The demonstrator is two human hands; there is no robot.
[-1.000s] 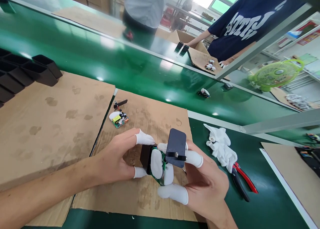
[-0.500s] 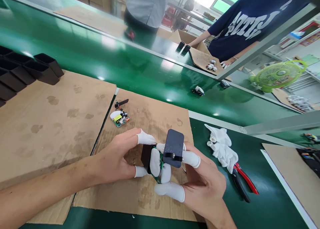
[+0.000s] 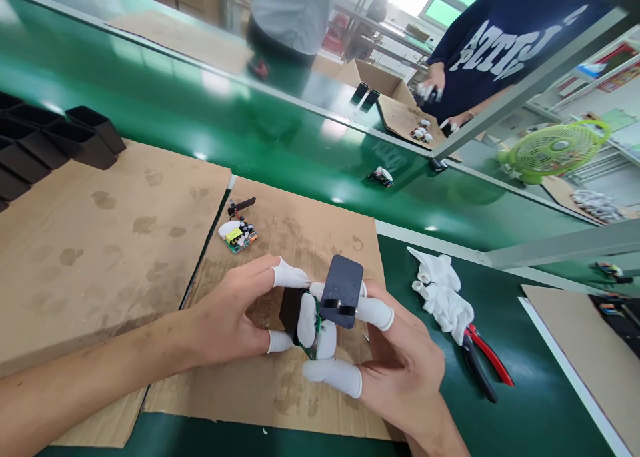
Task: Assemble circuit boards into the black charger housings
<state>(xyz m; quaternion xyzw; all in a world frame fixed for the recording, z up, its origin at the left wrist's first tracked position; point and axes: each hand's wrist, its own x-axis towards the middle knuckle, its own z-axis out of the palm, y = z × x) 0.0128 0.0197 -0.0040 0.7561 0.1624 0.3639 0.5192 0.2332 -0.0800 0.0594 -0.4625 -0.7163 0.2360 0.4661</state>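
White finger cots cover thumb and fingertips on both hands. My left hand [image 3: 245, 304] is closed round a black plastic housing [image 3: 290, 307], whose open end faces right. A green circuit board [image 3: 311, 352] with white padded lumps sits partly inside that end. With its fingers and thumb, my right hand [image 3: 400, 350] grips the board and its dark plug cover [image 3: 344, 287], which has two metal prongs. The cover stands tilted beside the board. Farther back on the cardboard lies another circuit board [image 3: 239, 236] with a yellow part, wired to a black strip.
Black housings [image 3: 75, 137] stand grouped at far left. Red-and-black pliers [image 3: 483, 364] and white gloves [image 3: 443, 290] lie on the right. One more board [image 3: 381, 176] rests on the green belt. Across it, a co-worker [image 3: 495, 50] handles parts near a green fan [image 3: 555, 147].
My right hand has shifted slightly left with the board and cover, which sits a little closer to the housing. The board on the belt has moved left. The co-worker has raised one hand.
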